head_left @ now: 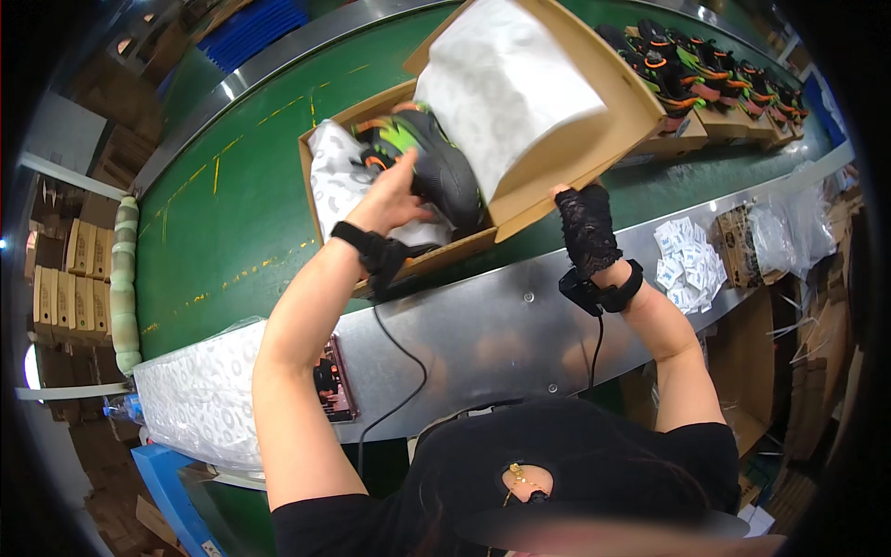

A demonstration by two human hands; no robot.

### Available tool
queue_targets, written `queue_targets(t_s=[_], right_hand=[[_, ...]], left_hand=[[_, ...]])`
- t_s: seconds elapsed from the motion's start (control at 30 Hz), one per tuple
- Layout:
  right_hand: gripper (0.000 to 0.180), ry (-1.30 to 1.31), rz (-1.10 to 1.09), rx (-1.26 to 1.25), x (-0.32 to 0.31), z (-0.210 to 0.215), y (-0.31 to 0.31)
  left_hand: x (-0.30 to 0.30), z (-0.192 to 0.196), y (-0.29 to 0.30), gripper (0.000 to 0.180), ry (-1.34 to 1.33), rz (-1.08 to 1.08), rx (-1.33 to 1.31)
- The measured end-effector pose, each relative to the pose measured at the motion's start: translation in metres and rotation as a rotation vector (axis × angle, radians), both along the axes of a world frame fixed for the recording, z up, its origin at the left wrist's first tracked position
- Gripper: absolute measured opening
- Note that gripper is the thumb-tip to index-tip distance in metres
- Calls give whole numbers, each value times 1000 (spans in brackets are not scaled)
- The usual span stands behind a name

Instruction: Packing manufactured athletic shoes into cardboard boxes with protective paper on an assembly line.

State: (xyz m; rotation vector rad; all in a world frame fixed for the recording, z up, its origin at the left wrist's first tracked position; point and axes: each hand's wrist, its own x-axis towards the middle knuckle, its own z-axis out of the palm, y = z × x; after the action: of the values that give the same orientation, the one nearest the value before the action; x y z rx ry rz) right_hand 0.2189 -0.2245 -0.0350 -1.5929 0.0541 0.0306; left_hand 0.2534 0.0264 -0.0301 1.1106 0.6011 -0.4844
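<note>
An open brown shoebox (469, 244) sits tilted on the green belt, lined with white patterned tissue paper (331, 172). A black sports shoe (450, 176) with green and orange trim lies in it. My left hand (394, 197) reaches in over the near side and grips that shoe, thumb on top; some fingers are blurred. My right hand (587, 223), in a black lace fingerless glove, pinches the near corner of the raised box lid (608, 93). A sheet of white paper (510, 84) covers much of the lid's inside. Both wrists carry black straps with cables.
Rows of similar shoes (705, 70) on boxes stand at the far right. Small white packets (689, 265) are piled on the metal ledge (483, 339). Stacked patterned tissue (200, 395) and a phone-like device (337, 381) lie near left. A green belt (223, 223) runs behind.
</note>
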Motion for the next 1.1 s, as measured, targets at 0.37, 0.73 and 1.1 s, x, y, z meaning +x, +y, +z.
queue_targets(t_s=[0.37,0.73,1.1], right_hand=[[58,-992,247,-736,13,-16,73],[40,-1179,300,-1165,-13,-70,75],[49,-1151,376,-1052,11,21,65]], left_hand=[[-70,10,74,39,-538,599,374],[-92,-60,58,62,-357,306,492],[-72,-13,51,58,-375,254,-135]])
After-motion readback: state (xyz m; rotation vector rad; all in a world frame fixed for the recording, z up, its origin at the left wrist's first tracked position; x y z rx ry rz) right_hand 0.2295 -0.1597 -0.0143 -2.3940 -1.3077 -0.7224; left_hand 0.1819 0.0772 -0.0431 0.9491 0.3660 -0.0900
